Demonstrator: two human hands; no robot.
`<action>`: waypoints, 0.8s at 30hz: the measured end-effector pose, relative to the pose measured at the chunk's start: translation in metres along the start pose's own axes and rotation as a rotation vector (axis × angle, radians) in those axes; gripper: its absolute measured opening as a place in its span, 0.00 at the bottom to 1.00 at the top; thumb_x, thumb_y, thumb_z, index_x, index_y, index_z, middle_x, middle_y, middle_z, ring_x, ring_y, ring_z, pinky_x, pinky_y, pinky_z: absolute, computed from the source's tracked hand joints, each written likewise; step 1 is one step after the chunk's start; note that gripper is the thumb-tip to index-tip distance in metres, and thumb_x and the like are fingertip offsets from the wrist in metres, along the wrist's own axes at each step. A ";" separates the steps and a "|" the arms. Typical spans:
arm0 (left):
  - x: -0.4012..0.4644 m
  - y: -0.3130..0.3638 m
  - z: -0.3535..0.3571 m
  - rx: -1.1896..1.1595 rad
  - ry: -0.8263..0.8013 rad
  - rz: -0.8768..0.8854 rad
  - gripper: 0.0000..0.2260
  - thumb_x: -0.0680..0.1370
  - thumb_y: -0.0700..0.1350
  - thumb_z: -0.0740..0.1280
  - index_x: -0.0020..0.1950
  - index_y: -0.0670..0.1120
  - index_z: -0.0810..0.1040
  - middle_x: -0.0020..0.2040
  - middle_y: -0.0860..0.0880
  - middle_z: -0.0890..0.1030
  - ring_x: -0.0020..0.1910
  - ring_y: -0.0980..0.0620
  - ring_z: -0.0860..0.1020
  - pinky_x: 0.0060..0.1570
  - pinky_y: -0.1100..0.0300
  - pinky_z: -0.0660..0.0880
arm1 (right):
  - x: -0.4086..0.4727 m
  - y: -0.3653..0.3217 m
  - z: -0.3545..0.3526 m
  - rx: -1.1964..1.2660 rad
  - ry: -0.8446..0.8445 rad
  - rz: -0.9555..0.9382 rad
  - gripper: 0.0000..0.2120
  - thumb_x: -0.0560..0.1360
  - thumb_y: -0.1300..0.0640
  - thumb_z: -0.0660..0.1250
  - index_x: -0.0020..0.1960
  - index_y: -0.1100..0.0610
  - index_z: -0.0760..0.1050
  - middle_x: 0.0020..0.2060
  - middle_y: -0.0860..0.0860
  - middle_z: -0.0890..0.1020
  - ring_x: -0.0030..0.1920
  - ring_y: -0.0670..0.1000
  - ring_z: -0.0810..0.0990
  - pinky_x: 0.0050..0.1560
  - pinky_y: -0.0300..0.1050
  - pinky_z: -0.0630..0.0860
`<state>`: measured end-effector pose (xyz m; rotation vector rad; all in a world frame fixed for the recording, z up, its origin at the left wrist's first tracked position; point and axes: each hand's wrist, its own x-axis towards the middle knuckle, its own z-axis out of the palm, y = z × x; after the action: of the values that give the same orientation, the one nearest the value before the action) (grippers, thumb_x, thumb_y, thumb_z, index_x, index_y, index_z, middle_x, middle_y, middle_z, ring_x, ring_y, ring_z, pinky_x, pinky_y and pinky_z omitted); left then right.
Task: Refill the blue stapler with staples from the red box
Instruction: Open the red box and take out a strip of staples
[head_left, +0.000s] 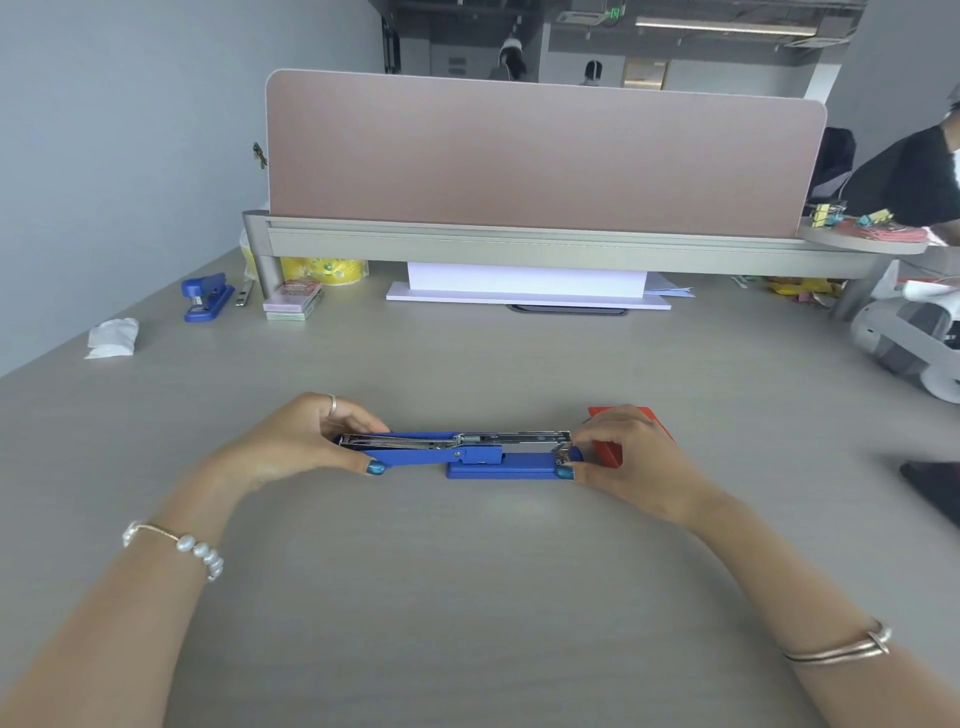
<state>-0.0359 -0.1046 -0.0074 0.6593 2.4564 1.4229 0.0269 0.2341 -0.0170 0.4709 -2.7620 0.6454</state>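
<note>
Your left hand (306, 441) pinches the swung-open lid of the blue stapler (467, 452) lying mid-surface; your right hand (623, 457) clamps its front end, red box (631, 434) just behind. Next, likely fetch a staple strip.

stapler (498, 462): blue, silver metal | box (610, 451): red | desk (467, 597): grey | divider (540, 156): pink

Grey wood-grain desk (467, 597), pink partition screen (540, 156), plain bluish wall (119, 130), ceiling strip light (727, 25).

an office: a grey desk (467, 571) with a pink divider panel (540, 156) and stacked paper (527, 283).
</note>
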 end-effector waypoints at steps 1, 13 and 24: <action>0.000 0.000 0.000 0.004 0.001 -0.004 0.19 0.54 0.49 0.77 0.44 0.52 0.84 0.43 0.49 0.86 0.43 0.54 0.82 0.44 0.68 0.76 | 0.000 -0.002 -0.001 -0.001 -0.003 0.013 0.16 0.69 0.49 0.71 0.30 0.35 0.67 0.26 0.43 0.71 0.35 0.41 0.68 0.41 0.42 0.67; 0.006 0.026 0.032 0.360 0.217 0.115 0.23 0.55 0.66 0.68 0.49 0.64 0.76 0.54 0.56 0.76 0.58 0.60 0.69 0.57 0.63 0.65 | -0.013 -0.011 -0.031 -0.065 0.136 0.224 0.34 0.64 0.48 0.73 0.67 0.42 0.64 0.63 0.47 0.72 0.65 0.51 0.63 0.64 0.49 0.63; 0.005 0.048 0.072 0.334 0.257 0.230 0.22 0.61 0.66 0.66 0.53 0.63 0.76 0.52 0.62 0.76 0.58 0.60 0.71 0.58 0.62 0.69 | -0.011 -0.006 -0.030 0.308 0.214 0.458 0.30 0.61 0.57 0.74 0.60 0.45 0.68 0.56 0.51 0.73 0.51 0.49 0.75 0.44 0.43 0.74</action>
<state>0.0015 -0.0267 -0.0018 0.9020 2.9413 1.2475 0.0444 0.2456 0.0081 -0.1806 -2.5807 1.1605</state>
